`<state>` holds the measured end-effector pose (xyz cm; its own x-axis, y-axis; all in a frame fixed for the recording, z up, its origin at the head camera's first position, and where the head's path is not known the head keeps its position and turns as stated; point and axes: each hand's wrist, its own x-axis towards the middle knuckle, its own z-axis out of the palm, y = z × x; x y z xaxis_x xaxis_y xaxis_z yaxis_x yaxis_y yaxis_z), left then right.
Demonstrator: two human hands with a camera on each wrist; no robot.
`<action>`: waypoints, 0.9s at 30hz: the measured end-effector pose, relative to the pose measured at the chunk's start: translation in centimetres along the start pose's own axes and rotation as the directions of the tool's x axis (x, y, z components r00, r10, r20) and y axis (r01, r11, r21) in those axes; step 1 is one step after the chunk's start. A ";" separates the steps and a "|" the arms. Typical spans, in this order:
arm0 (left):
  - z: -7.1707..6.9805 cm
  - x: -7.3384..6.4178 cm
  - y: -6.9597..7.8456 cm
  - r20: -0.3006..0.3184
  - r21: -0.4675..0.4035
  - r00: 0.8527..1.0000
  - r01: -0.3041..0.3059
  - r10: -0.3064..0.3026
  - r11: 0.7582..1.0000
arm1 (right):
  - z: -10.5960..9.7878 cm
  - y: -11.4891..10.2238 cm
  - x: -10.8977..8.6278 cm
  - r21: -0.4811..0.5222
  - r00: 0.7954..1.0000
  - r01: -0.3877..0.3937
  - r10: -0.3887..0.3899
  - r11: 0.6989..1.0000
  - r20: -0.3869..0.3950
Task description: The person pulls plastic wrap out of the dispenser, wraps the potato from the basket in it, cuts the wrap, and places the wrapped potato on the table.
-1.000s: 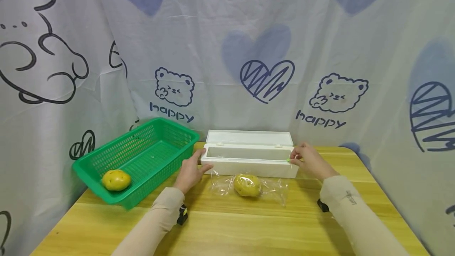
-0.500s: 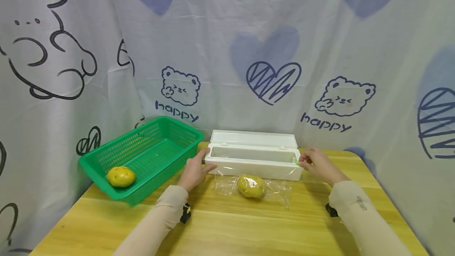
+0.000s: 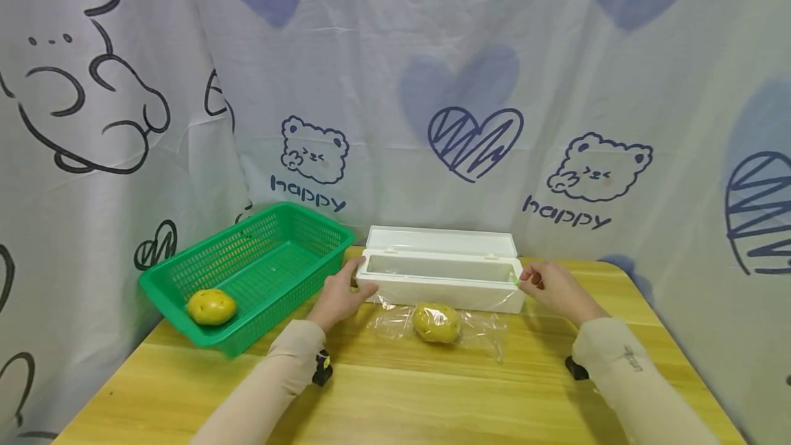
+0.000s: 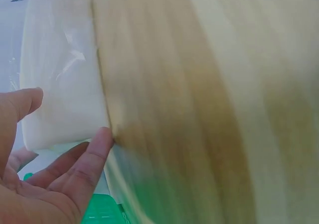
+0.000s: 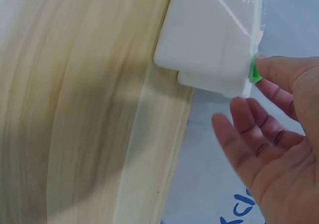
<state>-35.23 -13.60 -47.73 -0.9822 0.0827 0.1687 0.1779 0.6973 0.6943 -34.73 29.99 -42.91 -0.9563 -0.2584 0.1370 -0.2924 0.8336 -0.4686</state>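
Note:
A long white cling film box (image 3: 441,295) stands on the table, its lid (image 3: 441,242) tipped back. My left hand (image 3: 338,297) holds its left end, thumb at the front and fingers around the end wall. At the right end, my right hand (image 3: 553,288) pinches a small green slide cutter (image 5: 255,68) between thumb and index finger; in the right wrist view the other fingers are half curled, off the box. Clear cling film (image 3: 478,329) lies in front of the box, over a yellow potato (image 3: 436,323).
A green plastic basket (image 3: 293,288) stands at the left, with another potato (image 3: 212,307) in its near end. The wooden table (image 3: 420,390) backs onto a printed curtain (image 3: 383,88).
My right hand has slid the green cutter rightward to the right end of the box. The head view has shifted slightly. My left hand keeps its hold on the left end.

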 end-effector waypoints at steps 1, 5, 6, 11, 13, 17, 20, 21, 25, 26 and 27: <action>-0.1 0.0 0.0 0.005 -0.004 1.000 0.006 -0.006 1.000 | 0.0 -0.1 -0.1 -0.001 1.000 -0.006 0.006 1.000 0.002; -0.5 0.0 0.5 0.019 -0.029 0.999 0.037 -0.037 0.999 | -0.2 -0.9 -0.5 -0.023 0.999 0.020 -0.020 1.000 -0.026; -0.6 -0.1 0.6 0.021 -0.036 0.999 0.046 -0.045 0.998 | -0.2 -1.2 -0.6 -0.031 0.999 0.035 -0.036 0.999 -0.036; -0.7 0.0 1.1 0.035 -0.092 0.992 0.126 -0.124 0.988 | 0.3 -3.9 -1.7 -0.050 0.993 0.098 -0.102 0.994 -0.065; -0.7 0.1 1.1 0.049 -0.139 0.987 0.160 -0.154 0.977 | 0.9 -4.9 -2.1 -0.036 0.992 0.117 -0.119 0.992 -0.048; -0.7 0.1 1.0 0.078 -0.229 0.980 0.198 -0.185 0.953 | 2.6 -6.6 -2.7 -0.024 0.979 0.202 -0.202 0.979 0.011; -0.9 0.0 0.9 0.099 -0.271 0.976 0.212 -0.192 0.939 | 4.0 -7.4 -2.9 -0.056 0.959 0.281 -0.278 0.958 0.047; -0.9 -0.1 0.9 0.108 -0.288 0.974 0.221 -0.197 0.932 | 4.5 -7.6 -3.0 -0.069 0.952 0.304 -0.301 0.950 0.053; -1.2 -0.2 1.1 0.145 -0.365 0.960 0.275 -0.238 0.889 | 6.0 -8.5 -3.1 -0.115 0.931 0.366 -0.363 0.924 0.042; -1.3 -0.2 1.1 0.155 -0.386 0.955 0.295 -0.254 0.874 | 6.3 -8.7 -3.1 -0.125 0.926 0.377 -0.375 0.918 0.038; -1.3 -0.2 1.1 0.163 -0.402 0.950 0.312 -0.268 0.861 | 6.6 -8.8 -3.1 -0.132 0.921 0.389 -0.388 0.912 0.032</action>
<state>-34.74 -13.79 -46.12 -0.9901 0.0082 -0.1402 -0.1291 0.3397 0.9316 -29.14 20.20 -44.96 -0.7672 -0.5773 0.2797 -0.6393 0.7240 -0.2591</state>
